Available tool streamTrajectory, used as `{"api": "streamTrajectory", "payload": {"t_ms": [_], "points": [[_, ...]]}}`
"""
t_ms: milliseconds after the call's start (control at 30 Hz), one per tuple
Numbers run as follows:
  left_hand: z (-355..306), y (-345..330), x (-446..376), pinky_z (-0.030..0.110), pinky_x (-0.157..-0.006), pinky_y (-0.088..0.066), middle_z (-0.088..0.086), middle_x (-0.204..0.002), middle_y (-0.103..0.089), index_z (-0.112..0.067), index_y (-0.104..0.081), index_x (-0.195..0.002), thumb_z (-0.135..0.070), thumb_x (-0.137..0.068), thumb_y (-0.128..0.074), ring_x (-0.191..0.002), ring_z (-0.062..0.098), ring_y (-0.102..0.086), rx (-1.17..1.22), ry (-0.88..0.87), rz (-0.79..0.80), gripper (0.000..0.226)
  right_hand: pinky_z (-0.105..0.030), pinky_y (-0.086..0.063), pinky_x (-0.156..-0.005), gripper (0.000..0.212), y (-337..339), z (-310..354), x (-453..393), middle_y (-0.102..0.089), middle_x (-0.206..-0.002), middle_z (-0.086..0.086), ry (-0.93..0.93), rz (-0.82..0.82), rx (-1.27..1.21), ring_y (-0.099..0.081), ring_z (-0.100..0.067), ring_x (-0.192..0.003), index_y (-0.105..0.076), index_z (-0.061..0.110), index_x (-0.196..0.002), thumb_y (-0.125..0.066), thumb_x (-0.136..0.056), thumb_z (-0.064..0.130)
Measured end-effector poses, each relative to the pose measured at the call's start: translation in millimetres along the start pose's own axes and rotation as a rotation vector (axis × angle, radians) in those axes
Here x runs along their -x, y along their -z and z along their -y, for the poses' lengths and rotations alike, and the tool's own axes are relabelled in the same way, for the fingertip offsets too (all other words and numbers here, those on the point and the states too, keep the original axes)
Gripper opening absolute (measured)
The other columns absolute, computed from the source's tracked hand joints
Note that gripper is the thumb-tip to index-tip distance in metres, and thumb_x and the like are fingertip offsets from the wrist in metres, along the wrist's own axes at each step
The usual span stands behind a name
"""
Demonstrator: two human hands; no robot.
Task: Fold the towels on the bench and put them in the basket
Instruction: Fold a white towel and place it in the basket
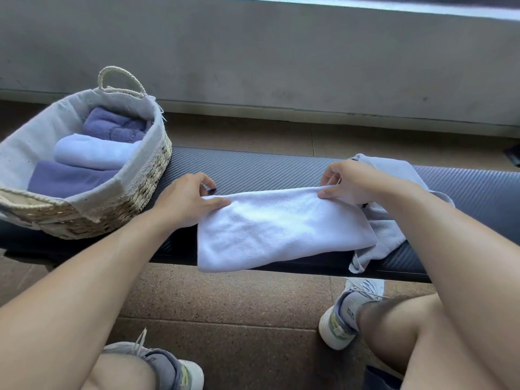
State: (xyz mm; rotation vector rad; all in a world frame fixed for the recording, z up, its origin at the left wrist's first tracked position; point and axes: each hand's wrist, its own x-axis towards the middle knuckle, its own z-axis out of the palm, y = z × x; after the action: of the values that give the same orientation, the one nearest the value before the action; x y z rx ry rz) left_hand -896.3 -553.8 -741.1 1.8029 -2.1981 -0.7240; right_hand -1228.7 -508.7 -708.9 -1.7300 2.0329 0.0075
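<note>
Head view, dark ribbed bench (253, 167) over speckled brown floor tiles (225, 299), grey concrete wall (253, 52) behind, your left hand (185, 202) and right hand (351, 181) each pinching a far corner of the folded white towel (278, 229), grey towel (391, 220) partly beneath it, woven basket (135, 190) at left holding apparently three folded towels.

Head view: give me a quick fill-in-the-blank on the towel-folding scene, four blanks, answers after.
1. Both hands, the left hand and the right hand, pinch the far edge of the ____ towel.
2. The woven basket already holds ____ folded towels.
3. A crumpled grey towel lies partly ____ the white one.
4. The basket stands on the dark ____, to the person's left.

Missing words: white; three; under; bench
</note>
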Motion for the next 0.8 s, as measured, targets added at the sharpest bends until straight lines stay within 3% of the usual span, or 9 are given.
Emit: {"api": "streamTrajectory", "payload": {"t_ms": [67, 200, 400, 500, 633, 733, 800], "points": [[-3, 5, 2, 0.033, -0.069, -0.046, -0.009, -0.083, -0.066, -0.026, -0.068, -0.086, -0.065, -0.068, -0.082, -0.077, 0.012, -0.059, -0.011, 0.011, 0.080, 0.045, -0.031, -0.046, -0.080, 0.032, 2, 2, 1, -0.065, -0.106, 0.005, -0.017, 0.020, 0.022, -0.061, -0.017, -0.097, -0.062, 0.026, -0.111, -0.075, -0.088, 0.045], [-6, 11, 4, 0.032, -0.060, -0.038, -0.007, -0.070, -0.062, -0.020, -0.063, -0.072, -0.058, -0.064, -0.088, -0.065, 0.014, -0.052, 0.013, -0.014, 0.164, 0.046, -0.036, -0.048, -0.087, 0.041, 6, 5, -1, -0.071, -0.104, -0.004, -0.045, 0.071, 0.167, -0.062, -0.024, -0.102, -0.070, 0.015, -0.109, -0.069, -0.090, 0.051], [-11, 23, 13, 0.023, -0.050, -0.027, -0.013, -0.052, -0.046, -0.019, -0.044, -0.061, -0.039, -0.066, -0.093, -0.050, 0.005, -0.036, 0.217, -0.133, 0.170, 0.053, -0.027, -0.038, -0.060, 0.030, 15, -2, 10, -0.062, -0.083, 0.007, 0.001, 0.152, -0.030, -0.051, -0.013, -0.068, -0.062, 0.021, -0.092, -0.080, -0.080, 0.040], [-10, 34, 14, 0.028, -0.052, -0.026, -0.010, -0.053, -0.044, -0.017, -0.044, -0.059, -0.042, -0.063, -0.094, -0.053, 0.006, -0.035, 0.368, -0.163, 0.133, 0.056, -0.031, -0.044, -0.059, 0.024, 25, -9, 18, -0.070, -0.086, 0.011, 0.069, 0.102, -0.142, -0.062, -0.014, -0.074, -0.069, 0.031, -0.097, -0.083, -0.080, 0.039], [-20, 44, 18, 0.020, -0.056, -0.038, 0.006, -0.076, -0.065, -0.013, -0.041, -0.063, -0.018, -0.072, -0.089, -0.067, 0.011, -0.050, 0.626, -0.225, -0.086, 0.049, -0.019, -0.039, -0.054, 0.021, 32, -8, 20, -0.066, -0.064, 0.012, 0.170, -0.183, -0.385, -0.051, -0.001, -0.054, -0.074, 0.019, -0.082, -0.089, -0.075, 0.031], [-27, 50, 16, 0.024, -0.067, -0.052, 0.004, -0.089, -0.075, -0.010, -0.043, -0.067, -0.011, -0.077, -0.087, -0.074, 0.012, -0.066, 0.669, -0.342, -0.351, 0.045, -0.032, -0.047, -0.063, 0.029, 35, -3, 21, -0.073, -0.077, -0.006, 0.243, -0.517, -0.582, -0.056, -0.012, -0.064, -0.072, 0.022, -0.077, -0.094, -0.066, 0.037], [-27, 52, 14, 0.030, -0.070, -0.055, 0.001, -0.092, -0.076, -0.008, -0.044, -0.071, -0.015, -0.079, -0.087, -0.081, 0.018, -0.071, 0.592, -0.412, -0.467, 0.044, -0.033, -0.051, -0.063, 0.024, 38, 2, 24, -0.072, -0.082, -0.008, 0.284, -0.663, -0.573, -0.059, -0.018, -0.066, -0.073, 0.024, -0.079, -0.093, -0.069, 0.031]]}}
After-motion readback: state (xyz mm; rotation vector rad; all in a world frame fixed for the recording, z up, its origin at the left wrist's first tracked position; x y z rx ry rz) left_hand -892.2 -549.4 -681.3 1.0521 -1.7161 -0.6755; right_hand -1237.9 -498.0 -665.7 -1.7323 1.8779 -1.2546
